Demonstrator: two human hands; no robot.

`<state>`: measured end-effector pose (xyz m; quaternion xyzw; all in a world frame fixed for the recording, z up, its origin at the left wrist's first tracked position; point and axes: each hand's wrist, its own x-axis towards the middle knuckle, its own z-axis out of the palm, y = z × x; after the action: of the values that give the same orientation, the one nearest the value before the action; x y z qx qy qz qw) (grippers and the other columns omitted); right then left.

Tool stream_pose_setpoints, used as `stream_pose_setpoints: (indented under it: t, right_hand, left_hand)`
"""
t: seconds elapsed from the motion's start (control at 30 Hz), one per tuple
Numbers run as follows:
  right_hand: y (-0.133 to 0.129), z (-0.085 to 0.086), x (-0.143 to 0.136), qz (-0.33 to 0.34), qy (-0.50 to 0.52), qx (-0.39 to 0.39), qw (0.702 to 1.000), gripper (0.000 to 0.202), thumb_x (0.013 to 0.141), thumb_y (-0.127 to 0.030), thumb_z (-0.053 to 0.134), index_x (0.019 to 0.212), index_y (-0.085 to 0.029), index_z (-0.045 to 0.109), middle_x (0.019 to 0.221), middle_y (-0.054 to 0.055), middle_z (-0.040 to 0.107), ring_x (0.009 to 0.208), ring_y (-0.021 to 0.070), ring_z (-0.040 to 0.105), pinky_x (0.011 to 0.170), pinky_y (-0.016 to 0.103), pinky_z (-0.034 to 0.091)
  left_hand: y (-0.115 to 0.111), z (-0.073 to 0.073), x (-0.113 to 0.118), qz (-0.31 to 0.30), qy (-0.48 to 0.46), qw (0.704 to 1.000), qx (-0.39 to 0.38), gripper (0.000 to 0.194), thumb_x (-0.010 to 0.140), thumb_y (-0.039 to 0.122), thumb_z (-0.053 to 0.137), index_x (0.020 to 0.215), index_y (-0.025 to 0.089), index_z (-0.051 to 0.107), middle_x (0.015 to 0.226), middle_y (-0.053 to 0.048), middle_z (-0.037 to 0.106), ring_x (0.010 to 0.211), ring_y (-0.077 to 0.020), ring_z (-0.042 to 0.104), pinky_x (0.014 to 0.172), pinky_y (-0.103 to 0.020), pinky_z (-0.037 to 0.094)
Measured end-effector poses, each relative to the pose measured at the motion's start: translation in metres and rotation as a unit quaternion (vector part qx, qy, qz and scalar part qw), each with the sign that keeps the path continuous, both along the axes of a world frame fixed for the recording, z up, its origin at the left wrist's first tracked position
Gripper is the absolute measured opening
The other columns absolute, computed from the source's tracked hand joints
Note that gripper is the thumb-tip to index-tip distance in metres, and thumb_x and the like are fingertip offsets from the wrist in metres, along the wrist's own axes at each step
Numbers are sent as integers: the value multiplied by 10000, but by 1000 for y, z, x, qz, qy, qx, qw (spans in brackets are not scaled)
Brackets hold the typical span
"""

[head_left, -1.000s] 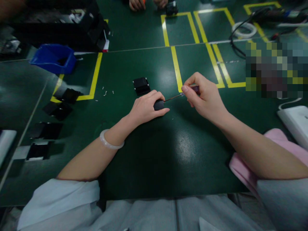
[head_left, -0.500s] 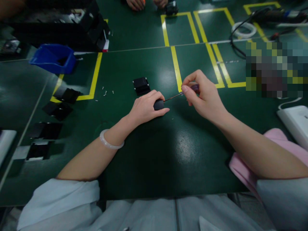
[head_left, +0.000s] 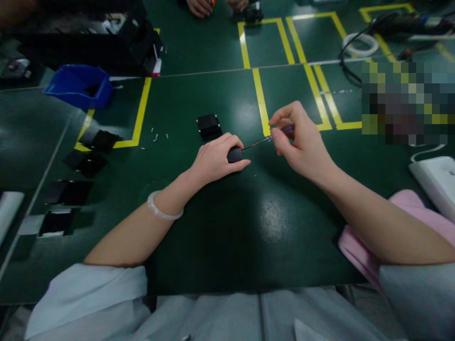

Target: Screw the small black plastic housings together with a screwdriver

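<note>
My left hand (head_left: pixel 216 158) is wrapped over a small black block (head_left: pixel 235 155) on the green table, thumb along its near side and fingers over its far side. Part of the block is hidden under the palm. In my right hand (head_left: pixel 302 139) is a screwdriver (head_left: pixel 287 129) with a purplish handle, held between thumb and fingers. Its thin shaft slants down to the left, and the tip meets the block's right side. Just beyond my left hand lies another black block (head_left: pixel 208 126) with small bright screws at its edges. Several loose screws (head_left: pixel 155 137) are scattered to the left.
Several black parts (head_left: pixel 85 163) line the left side, below a blue bin (head_left: pixel 80 87) and a black crate (head_left: pixel 81 42). Another person's hands (head_left: pixel 201 6) are at the far edge. On the right are a pink cloth (head_left: pixel 362 246), a white box (head_left: pixel 435 182) and cables (head_left: pixel 346 61).
The fingers of my right hand have shifted slightly on the screwdriver handle, with the index finger a little raised. My left hand and the block have stayed in place.
</note>
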<state>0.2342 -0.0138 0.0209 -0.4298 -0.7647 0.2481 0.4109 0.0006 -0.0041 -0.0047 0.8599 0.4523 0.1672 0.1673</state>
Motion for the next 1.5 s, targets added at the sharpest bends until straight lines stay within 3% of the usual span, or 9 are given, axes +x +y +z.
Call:
stream_pose_setpoints:
  t: [0.17,0.37,0.6,0.77,1.0,1.17,1.37,1.5]
  right_hand:
    - [0,0,1,-11,-15,9,1000,212,1002,-447,505,903,-259,495,654,-54,501,553,108,500,559,295,402]
    - [1,0,0,7,2,-4,1000,128,995,-384,503,1039,-266,487,725,-51,539,584,116,537,588,308,428]
    - [1,1,1,-8,-12,0,1000,172,1000,-404,516,909,-259,492,692,-48,522,580,115,536,574,297,401]
    - [1,1,1,0,2,-10,1000,115,995,-373,514,1029,-265,491,731,-47,533,598,123,541,597,308,428]
    - [2,-1,1,-9,-11,7,1000,185,1005,-406,512,909,-248,501,685,-50,527,582,106,531,572,286,388]
    - [2,0,1,8,10,-10,1000,123,995,-362,527,1039,-251,502,733,-51,529,584,105,522,584,293,411]
    - [2,0,1,-4,0,3,1000,217,1007,-438,514,908,-246,505,709,-39,541,589,105,527,569,291,387]
    - [2,-1,1,1,9,-3,1000,124,1004,-377,511,1008,-253,505,720,-47,541,582,107,537,581,303,411]
  left_hand:
    - [-1,1,0,4,1,1000,-2,376,878,549,628,1039,209,625,1091,-56,676,985,-233,637,827,-349,485]
    - [0,1,0,6,2,1000,-4,382,879,550,636,1033,201,629,1081,-58,672,984,-237,640,819,-351,480]
    - [0,1,0,4,0,1000,-4,383,879,555,632,1028,202,627,1080,-55,673,966,-229,636,804,-344,473]
    - [0,1,0,2,1,1000,0,380,884,549,632,1030,199,627,1079,-59,671,971,-231,636,814,-347,476]
    - [0,0,0,3,-2,1000,-3,385,878,555,632,1025,199,626,1071,-55,668,968,-227,632,821,-344,476]
    - [0,-1,0,6,-4,1000,-1,376,879,549,636,1025,202,630,1077,-52,673,983,-229,635,832,-343,477]
    - [0,-1,0,3,-5,1000,2,380,882,551,637,1033,203,635,1080,-51,673,982,-229,639,824,-341,475]
    - [0,-1,0,1,-5,1000,3,370,883,537,641,1034,200,636,1072,-50,672,981,-227,639,823,-337,474]
